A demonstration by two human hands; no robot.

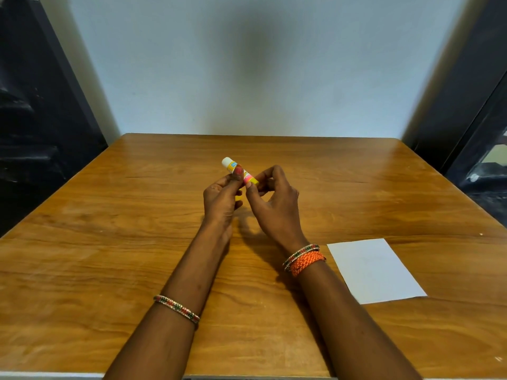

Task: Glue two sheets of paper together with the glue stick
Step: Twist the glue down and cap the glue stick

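Note:
A small glue stick (230,164), yellow and pink with a white cap pointing up and left, is held above the middle of the wooden table (109,242). My left hand (220,200) pinches its middle between thumb and fingers. My right hand (274,202) grips its yellow lower end with the fingertips. White paper (375,270) lies flat on the table to the right of my right wrist, apart from both hands; whether it is one sheet or two stacked I cannot tell.
A pale wall (260,64) stands right behind the table's far edge. Dark furniture or panels (35,119) flank the table on the left, and more dark shapes (480,133) on the right. The table's near edge runs along the bottom of the view.

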